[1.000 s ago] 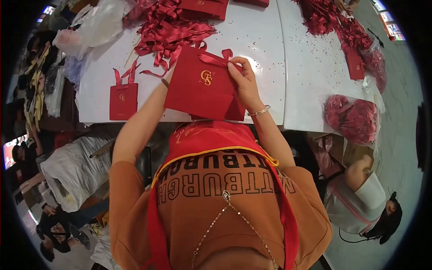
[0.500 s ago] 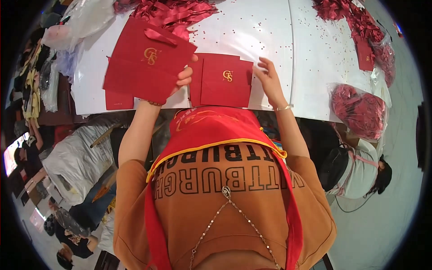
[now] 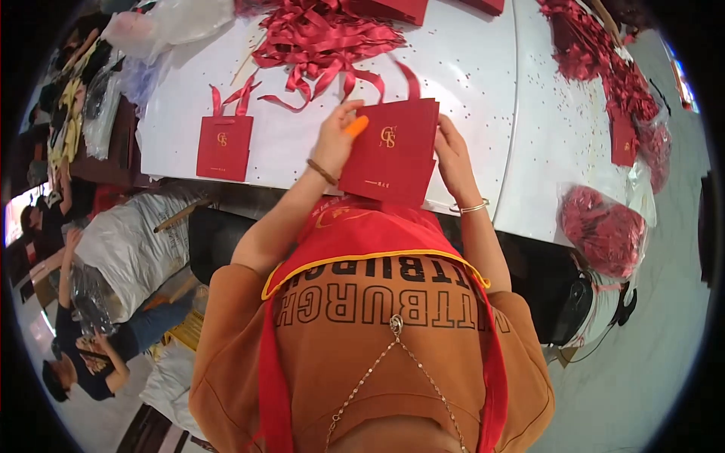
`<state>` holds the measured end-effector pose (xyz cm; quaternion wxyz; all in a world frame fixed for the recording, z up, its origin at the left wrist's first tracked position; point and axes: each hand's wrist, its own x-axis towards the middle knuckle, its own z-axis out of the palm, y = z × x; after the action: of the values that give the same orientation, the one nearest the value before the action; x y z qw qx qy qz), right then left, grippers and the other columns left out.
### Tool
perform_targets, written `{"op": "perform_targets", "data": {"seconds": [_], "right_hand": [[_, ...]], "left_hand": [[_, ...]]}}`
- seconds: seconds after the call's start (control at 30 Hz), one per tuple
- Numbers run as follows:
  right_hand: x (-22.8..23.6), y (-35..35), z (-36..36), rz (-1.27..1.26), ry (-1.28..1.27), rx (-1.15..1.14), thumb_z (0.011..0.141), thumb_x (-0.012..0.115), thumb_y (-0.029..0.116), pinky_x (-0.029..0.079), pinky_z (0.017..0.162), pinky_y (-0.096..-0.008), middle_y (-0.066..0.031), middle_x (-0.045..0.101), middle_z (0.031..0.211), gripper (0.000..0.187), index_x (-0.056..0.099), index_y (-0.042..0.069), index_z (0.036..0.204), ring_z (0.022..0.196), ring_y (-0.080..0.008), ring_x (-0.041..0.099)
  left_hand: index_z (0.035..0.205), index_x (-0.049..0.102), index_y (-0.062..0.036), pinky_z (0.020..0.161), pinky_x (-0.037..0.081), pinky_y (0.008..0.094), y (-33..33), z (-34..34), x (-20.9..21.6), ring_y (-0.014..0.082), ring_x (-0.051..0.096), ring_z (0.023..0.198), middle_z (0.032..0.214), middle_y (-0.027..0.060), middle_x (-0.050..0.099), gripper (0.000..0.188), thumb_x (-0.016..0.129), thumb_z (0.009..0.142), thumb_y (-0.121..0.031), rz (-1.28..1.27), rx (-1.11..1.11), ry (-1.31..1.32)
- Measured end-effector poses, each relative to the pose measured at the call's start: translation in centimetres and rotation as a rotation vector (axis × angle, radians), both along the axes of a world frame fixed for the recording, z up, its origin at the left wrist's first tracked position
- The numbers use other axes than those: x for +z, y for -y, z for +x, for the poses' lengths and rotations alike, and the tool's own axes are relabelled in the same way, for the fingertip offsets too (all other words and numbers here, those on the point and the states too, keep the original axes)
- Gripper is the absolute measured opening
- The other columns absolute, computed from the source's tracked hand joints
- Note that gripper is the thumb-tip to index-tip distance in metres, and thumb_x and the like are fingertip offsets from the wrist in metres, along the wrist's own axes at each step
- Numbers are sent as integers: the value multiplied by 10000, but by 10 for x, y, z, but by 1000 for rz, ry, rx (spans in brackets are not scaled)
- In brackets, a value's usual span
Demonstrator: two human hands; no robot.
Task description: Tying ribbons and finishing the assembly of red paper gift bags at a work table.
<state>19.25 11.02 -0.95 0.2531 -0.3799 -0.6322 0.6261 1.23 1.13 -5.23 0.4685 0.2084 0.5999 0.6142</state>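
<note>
A red paper gift bag [image 3: 393,155] with gold lettering stands tilted in front of me at the table's near edge, with red ribbon at its top. My left hand [image 3: 332,147] is closed on its left edge; an orange finger cover [image 3: 356,126] shows on that hand, against the bag's front. At the right edge my right hand [image 3: 456,164] grips the bag, some of its fingers hidden behind. Another red gift bag [image 3: 223,147] with ribbon handles lies flat to the left. Beyond my hands is a heap of loose red ribbons [image 3: 321,38].
The white table [image 3: 476,98] carries scattered small red dots. More red bags [image 3: 396,9] lie at the far edge. On the right are a ribbon pile [image 3: 581,45] and a clear plastic sack of red material [image 3: 603,230]. Other people [image 3: 91,355] are at the left.
My left hand has moved from the left to the middle. My right hand, apart from the bags before, has taken hold of one. The bag at the left, mostly covered before, shows fully.
</note>
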Motion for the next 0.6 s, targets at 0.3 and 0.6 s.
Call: {"op": "perform_targets", "data": {"seconds": [0.3,0.6], "right_hand": [[-10,-10,8,-587,-161,11,848,550,124,461,781,-274,-120,548,1051,452,383,54,1262,909,-159,552],[-19,14,11,894,471,-38,726,689,111,466,701,-274,-140,568,992,462,478,47,1132,816,-230,577]], "left_hand": [[1194,425,-60,523,419,262,5,-10,21,125,524,566,639,28,545,443,615,821,-206,-211,-208,-244],[865,554,-39,658,438,408,-37,-61,-29,312,569,763,809,162,591,226,583,795,-252,-348,-141,-1006]]}}
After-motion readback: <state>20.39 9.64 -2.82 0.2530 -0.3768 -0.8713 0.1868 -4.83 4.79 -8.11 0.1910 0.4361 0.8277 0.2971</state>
